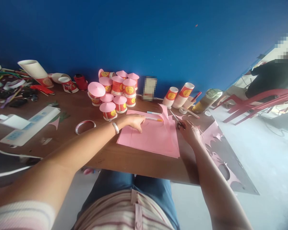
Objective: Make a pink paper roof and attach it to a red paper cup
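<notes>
A stack of pink paper sheets [151,139] lies on the brown table [124,159] in front of me. My left hand [134,121] rests on the far left corner of the pink paper, fingers curled down, next to a pen [155,119]. My right hand [189,131] is closed on scissors [178,121] at the paper's right edge, blades pointing away from me toward an upturned pink flap [165,112].
Several red paper cups with pink cone lids [115,92] stand behind the paper. A tape roll [84,126] and a white power strip [30,126] lie left. More cups [180,94], a bottle [207,100] and pink offcuts [216,134] sit right. Another person sits at far right.
</notes>
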Available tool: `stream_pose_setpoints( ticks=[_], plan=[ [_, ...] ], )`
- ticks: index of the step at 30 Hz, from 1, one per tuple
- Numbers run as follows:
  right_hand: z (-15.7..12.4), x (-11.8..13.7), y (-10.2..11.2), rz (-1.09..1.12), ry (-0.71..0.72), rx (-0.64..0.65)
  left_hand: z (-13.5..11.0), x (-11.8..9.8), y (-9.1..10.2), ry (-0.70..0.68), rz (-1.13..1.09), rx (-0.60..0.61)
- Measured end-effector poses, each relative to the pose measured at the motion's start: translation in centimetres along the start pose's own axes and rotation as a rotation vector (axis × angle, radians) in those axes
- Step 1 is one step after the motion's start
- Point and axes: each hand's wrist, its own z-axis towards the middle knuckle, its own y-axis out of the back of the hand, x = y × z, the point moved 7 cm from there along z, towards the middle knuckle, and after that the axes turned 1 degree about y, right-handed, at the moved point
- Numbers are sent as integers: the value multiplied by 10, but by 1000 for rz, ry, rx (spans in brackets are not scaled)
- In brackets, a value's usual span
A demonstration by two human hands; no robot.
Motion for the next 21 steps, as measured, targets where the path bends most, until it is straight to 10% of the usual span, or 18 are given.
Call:
stream_pose_setpoints(
  ticks=[21],
  plan=[
    [-1,0,2,0,-31,10,1,-39,-8,-30,-6,-30]
  ],
)
